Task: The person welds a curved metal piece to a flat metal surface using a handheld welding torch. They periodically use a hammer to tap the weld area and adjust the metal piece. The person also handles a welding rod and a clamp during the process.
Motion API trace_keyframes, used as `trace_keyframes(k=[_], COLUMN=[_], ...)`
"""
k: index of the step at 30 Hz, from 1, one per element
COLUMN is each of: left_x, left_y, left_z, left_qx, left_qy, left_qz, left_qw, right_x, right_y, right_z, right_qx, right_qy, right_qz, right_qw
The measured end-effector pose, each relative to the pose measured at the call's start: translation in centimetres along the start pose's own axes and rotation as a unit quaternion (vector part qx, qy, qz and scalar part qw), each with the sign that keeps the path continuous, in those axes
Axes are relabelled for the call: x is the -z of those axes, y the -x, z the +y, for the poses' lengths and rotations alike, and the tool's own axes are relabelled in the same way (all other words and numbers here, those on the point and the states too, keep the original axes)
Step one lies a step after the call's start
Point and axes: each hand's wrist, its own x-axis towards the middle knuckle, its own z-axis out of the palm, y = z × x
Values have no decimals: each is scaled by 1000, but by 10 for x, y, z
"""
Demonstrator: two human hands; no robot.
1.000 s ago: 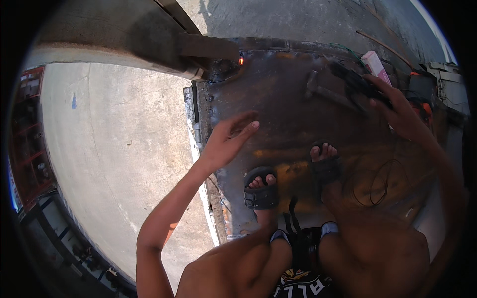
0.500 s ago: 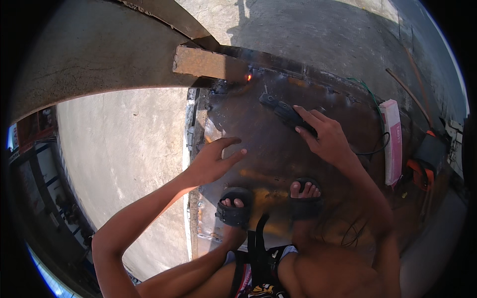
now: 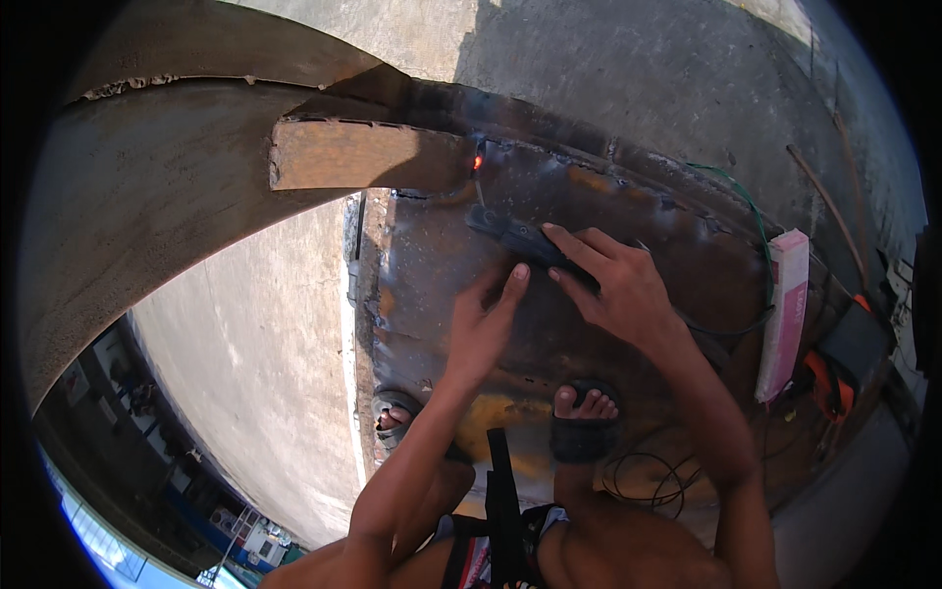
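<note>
My right hand grips a black welding electrode holder by its rear end, fingers above and thumb below. From the holder's front a short thin electrode stub points toward a glowing orange spot. That spot lies at the end of a rusty steel bar, where it meets the brown steel plate. Just below the holder is my left hand, thumb raised and apart from the fingers, with nothing seen in it. Its fingers are partly shadowed.
A large curved steel piece arches across the upper left. To the right stand a pink and white box, a black and orange object and a thin rod. Black cable coils near my sandalled foot.
My left hand has moved right and up, close to the holder. The holder has shifted left, its stub nearer the glowing spot. The view has turned, and my left foot appears farther left.
</note>
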Motion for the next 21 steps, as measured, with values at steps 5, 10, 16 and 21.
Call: trace_keyframes(k=[5,10,16,21], left_x=[-12,-16,-19,-21], left_y=[-6,-10,-17,-17], left_z=[-1,3,1,6], left_qx=[21,64,74,88], left_qy=[58,102,119,126], left_qz=[32,35,56,58], left_qw=[998,992,989,986], right_x=[1,1,0,2], right_y=[-7,-7,-10,-10], right_z=[7,9,10,12], right_qx=[8,7,4,-2], right_qy=[-14,-12,-12,-17], right_qz=[-17,-11,-8,-18], right_qw=[1000,1000,1000,1000])
